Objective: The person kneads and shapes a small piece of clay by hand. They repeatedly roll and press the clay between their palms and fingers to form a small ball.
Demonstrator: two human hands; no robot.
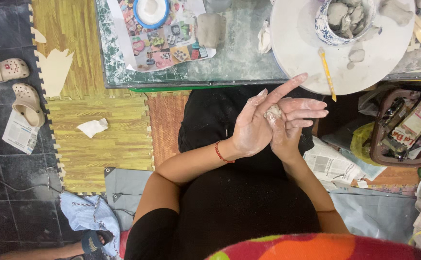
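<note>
I'm rolling a small clay lump (272, 112) between my flat palms, left hand (255, 126) over right hand (292, 126), fingers (287, 88) stretched out and unclenched, just below the round white board (295, 43) on the desk (239, 62); I judge it needs gentle, even pressure.

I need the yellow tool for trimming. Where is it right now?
In the head view, the yellow tool lies on the round white board at upper right, just below the clay-filled bowl, above the person's hands.
</note>
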